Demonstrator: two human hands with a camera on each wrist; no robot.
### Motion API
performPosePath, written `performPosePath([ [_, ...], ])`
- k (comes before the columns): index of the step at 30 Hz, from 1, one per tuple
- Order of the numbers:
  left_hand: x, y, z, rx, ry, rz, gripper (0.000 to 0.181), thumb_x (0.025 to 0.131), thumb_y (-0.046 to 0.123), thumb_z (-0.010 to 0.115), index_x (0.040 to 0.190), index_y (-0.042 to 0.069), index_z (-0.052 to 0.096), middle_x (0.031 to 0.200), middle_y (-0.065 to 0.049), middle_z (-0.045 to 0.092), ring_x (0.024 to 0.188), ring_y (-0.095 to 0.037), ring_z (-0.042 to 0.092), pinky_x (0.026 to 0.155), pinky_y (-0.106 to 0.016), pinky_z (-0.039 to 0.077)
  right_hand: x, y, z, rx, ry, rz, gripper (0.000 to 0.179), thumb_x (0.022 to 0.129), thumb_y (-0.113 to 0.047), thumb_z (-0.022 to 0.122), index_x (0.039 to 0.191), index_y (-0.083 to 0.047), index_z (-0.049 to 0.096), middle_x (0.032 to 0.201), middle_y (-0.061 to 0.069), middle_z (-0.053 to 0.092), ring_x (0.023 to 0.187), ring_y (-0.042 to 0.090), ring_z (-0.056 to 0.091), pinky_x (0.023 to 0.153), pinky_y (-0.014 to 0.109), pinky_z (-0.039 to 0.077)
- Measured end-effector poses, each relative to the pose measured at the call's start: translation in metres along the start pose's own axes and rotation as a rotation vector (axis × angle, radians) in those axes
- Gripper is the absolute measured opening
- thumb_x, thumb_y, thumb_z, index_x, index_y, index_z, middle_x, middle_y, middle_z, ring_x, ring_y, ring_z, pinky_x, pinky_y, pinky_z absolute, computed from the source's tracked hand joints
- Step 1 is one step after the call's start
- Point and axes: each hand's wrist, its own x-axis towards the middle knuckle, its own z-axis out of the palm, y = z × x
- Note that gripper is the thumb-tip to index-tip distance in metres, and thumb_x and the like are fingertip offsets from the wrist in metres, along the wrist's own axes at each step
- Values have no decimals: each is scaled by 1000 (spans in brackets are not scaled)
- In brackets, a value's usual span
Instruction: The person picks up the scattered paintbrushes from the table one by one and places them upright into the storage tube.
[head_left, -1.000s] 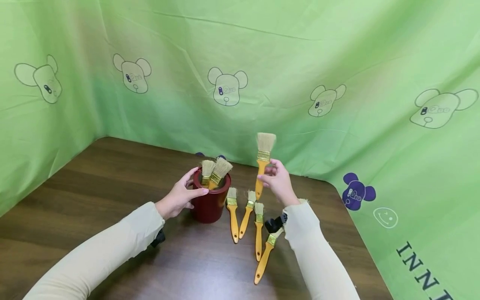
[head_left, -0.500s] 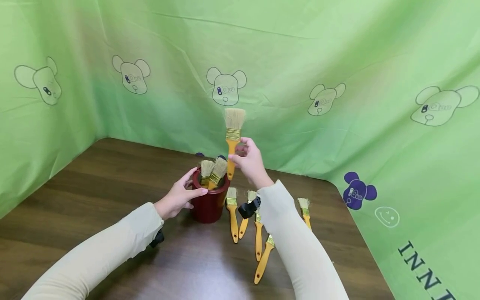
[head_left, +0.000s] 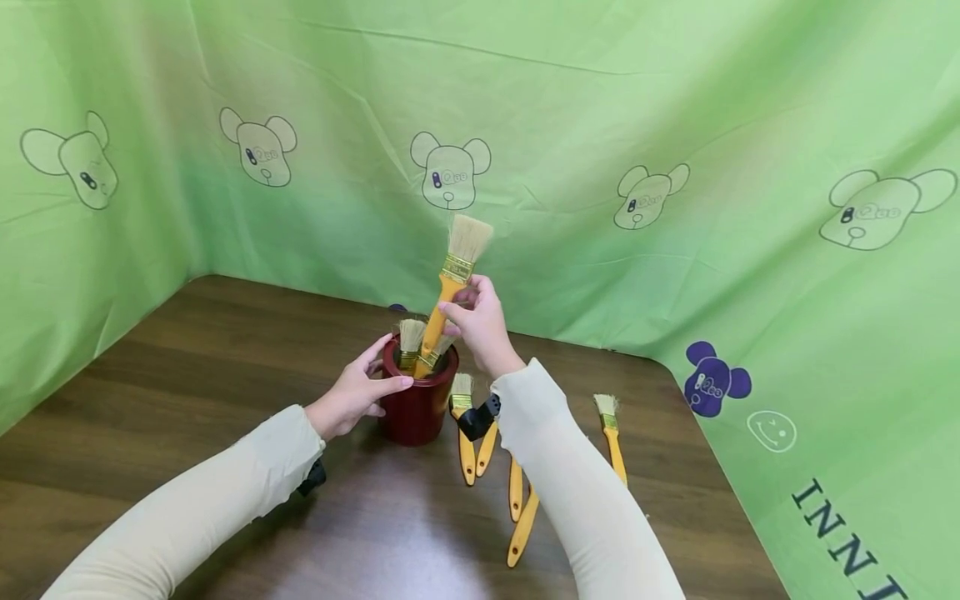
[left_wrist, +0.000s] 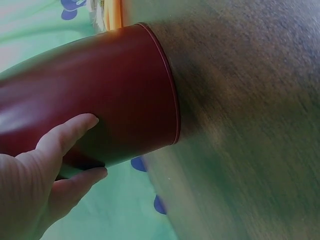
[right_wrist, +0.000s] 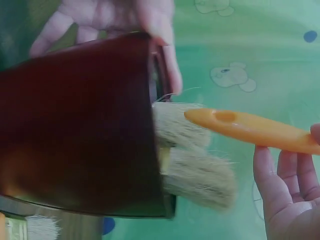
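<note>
So, the right hand [head_left: 483, 325] has its thumb and fingers pinched on the yellow handle of a paintbrush [head_left: 449, 290], bristles up and leaning right. The handle's lower end is over the mouth of the dark red pot [head_left: 414, 412] (can't tell if it touches the brushes inside). The left hand [head_left: 352, 398] is curved around the pot's left side, thumb at the near rim, fingers gripping it. Two brushes [right_wrist: 197, 177] stand bristles-up in the pot. Five loose brushes [head_left: 516, 487] lie on the wooden table [head_left: 247, 358] to the right, some partly behind the right sleeve [head_left: 573, 475]. Green cloth [head_left: 540, 117] hangs behind.
</note>
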Motion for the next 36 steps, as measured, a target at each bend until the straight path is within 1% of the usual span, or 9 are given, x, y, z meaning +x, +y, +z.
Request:
performPosePath([
  [6, -3, 2, -2, 30, -8, 27, 87, 89, 20, 68, 155, 23, 12, 152, -26, 18, 131, -46, 35, 89, -68, 37, 0, 10, -1, -59, -3, 28, 43, 90, 7, 58, 127, 2, 37, 99, 11, 53, 85, 18, 54, 61, 26, 52],
  [9, -3, 2, -2, 29, -4, 23, 86, 89, 19, 68, 155, 23, 13, 152, -26, 17, 131, -46, 34, 89, -68, 37, 0, 14, -2, -65, -12, 33, 43, 90, 6, 58, 127, 2, 38, 99, 11, 52, 86, 19, 54, 62, 26, 52],
  [14, -1, 1, -3, 13, 3, 6, 83, 91, 11, 62, 155, 22, 11, 153, -24, 18, 132, -46, 33, 91, -70, 34, -3, 21, -1, -118, -33, 10, 40, 88, 6, 60, 123, 2, 42, 97, 11, 54, 81, 16, 54, 61, 25, 52],
  [19, -1, -1, -2, 5, -3, 13, 83, 90, 11, 62, 155, 20, 11, 153, -25, 19, 131, -47, 34, 90, -70, 34, -7, 31, 0, -186, -46, -7, 36, 88, 5, 61, 120, 3, 43, 95, 12, 55, 80, 15, 54, 64, 28, 53],
  [23, -1, -1, -2, 5, -3, 14, 84, 90, 11, 63, 155, 20, 11, 152, -26, 19, 131, -47, 35, 90, -70, 35, -12, 39, -2, -210, -33, -71, 38, 87, 5, 62, 120, 5, 43, 96, 16, 57, 81, 16, 54, 67, 26, 51],
  [26, -1, -1, -1, 11, 1, 13, 84, 90, 12, 63, 155, 21, 12, 152, -25, 20, 131, -46, 35, 89, -69, 36, -17, 45, -5, -206, 2, -125, 41, 85, 6, 62, 121, 7, 42, 96, 18, 59, 80, 15, 54, 64, 22, 47],
  [28, -1, -1, -2, 13, 5, 13, 84, 90, 12, 63, 155, 21, 12, 152, -25, 20, 131, -46, 35, 89, -69, 37, -19, 48, -7, -185, 28, -136, 42, 85, 7, 62, 122, 7, 42, 95, 17, 59, 78, 13, 55, 61, 21, 47],
  [32, -1, -1, -2, 11, 12, 13, 84, 90, 12, 63, 155, 21, 12, 152, -25, 20, 130, -46, 35, 89, -68, 38, -19, 53, -11, -132, 41, -102, 44, 84, 7, 62, 124, 7, 43, 91, 11, 59, 71, 9, 56, 56, 22, 50],
  [36, 0, -1, -1, 11, 5, 23, 84, 89, 12, 64, 155, 21, 12, 152, -25, 20, 130, -46, 36, 88, -67, 39, -18, 54, -16, -116, 27, -83, 48, 84, 7, 64, 126, 8, 42, 91, 11, 57, 71, 10, 56, 61, 23, 53],
])
